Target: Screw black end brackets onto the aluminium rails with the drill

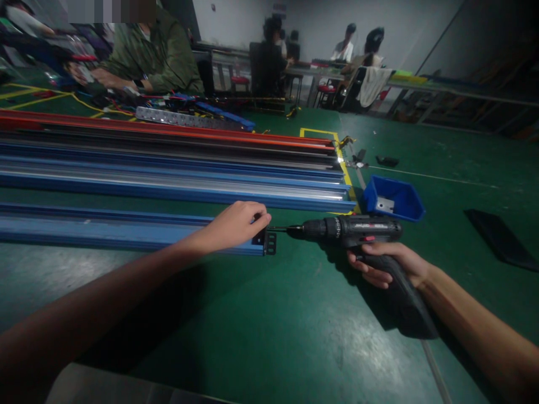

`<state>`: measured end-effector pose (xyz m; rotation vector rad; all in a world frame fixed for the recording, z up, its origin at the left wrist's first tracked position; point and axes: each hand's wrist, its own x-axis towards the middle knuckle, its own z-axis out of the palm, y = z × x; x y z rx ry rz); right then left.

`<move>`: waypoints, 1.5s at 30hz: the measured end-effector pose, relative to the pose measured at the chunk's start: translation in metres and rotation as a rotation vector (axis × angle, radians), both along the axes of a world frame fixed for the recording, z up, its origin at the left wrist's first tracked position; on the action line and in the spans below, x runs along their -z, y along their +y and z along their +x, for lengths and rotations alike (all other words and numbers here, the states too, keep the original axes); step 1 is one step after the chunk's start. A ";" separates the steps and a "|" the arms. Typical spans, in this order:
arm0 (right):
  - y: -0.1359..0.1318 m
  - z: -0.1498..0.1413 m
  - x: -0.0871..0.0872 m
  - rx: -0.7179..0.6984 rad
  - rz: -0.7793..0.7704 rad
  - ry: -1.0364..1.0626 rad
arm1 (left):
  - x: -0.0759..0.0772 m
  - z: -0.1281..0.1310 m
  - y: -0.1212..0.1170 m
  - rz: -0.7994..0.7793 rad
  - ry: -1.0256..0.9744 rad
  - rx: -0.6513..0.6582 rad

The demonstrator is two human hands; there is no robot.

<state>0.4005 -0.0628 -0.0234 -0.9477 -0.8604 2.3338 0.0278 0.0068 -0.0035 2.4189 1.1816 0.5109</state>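
Observation:
My right hand (383, 261) is wrapped round the grip of a black cordless drill (366, 227). Its long, thin bit (282, 228) points left, and the tip reaches the end of a blue metal rail (126, 230). At that end sits a black slotted bracket (271, 244). My left hand (233, 224) lies over the rail's end, thumb and fingers curled together beside the bracket. Whatever is between those fingers is hidden.
Several blue, black and orange rails (210, 168) lie parallel behind. A blue bin (393, 196) with metal pieces stands beyond the drill. A black flat object (501, 238) lies at right. Across the table a person in a green jacket (164, 50) works near wires and a perforated strip (177, 116).

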 end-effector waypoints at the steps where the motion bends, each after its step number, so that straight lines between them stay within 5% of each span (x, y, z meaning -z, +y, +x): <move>1: 0.000 0.000 0.000 -0.001 0.003 0.001 | 0.000 0.000 0.000 0.000 -0.002 0.000; 45: -0.001 -0.001 -0.002 0.034 -0.017 -0.041 | 0.003 0.001 0.001 0.012 0.004 0.003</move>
